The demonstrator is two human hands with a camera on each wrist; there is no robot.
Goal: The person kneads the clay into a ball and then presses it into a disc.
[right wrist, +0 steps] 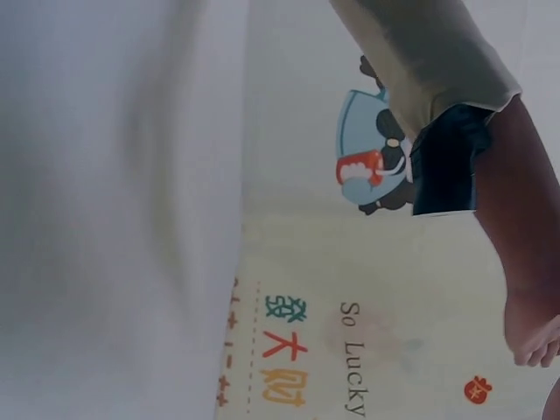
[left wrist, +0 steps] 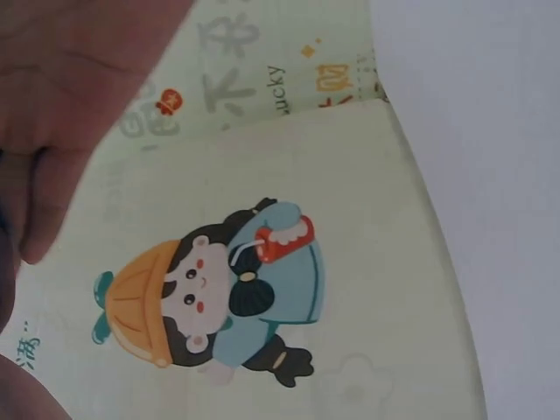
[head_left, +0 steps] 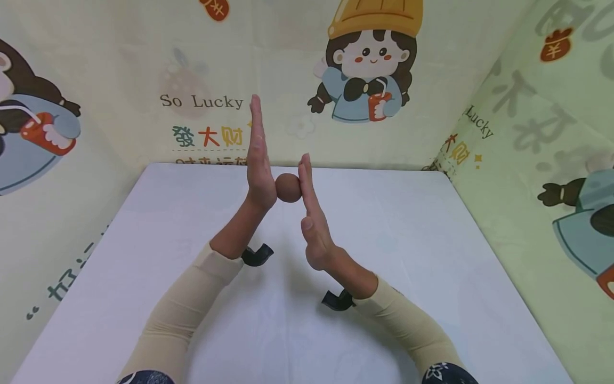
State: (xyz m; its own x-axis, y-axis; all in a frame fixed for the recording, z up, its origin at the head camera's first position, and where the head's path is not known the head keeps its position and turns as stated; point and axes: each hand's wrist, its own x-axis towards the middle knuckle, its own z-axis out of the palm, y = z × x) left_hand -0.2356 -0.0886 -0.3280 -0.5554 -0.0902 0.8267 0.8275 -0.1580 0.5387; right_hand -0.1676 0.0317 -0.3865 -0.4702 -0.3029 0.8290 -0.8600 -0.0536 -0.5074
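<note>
A brown ball (head_left: 288,188) is held between my two hands, raised over the white table. The heel of my left hand (head_left: 260,168) touches its left side, with that hand upright and its fingers straight. On the other side, the straight fingers of my right hand (head_left: 315,224) press against the ball; this hand sits lower and nearer to me. The right wrist view catches the left hand (right wrist: 532,328) at its right edge. At the left edge of the left wrist view, parts of a hand show, and a dark shape there is cut off.
The white table (head_left: 393,240) spreads under both arms. Behind it and at the sides hang pale printed cloth walls (head_left: 283,64) with cartoon figures and lettering. A dark curved piece (head_left: 257,255) sticks out at the left wrist, and another dark piece (head_left: 338,301) at the right wrist.
</note>
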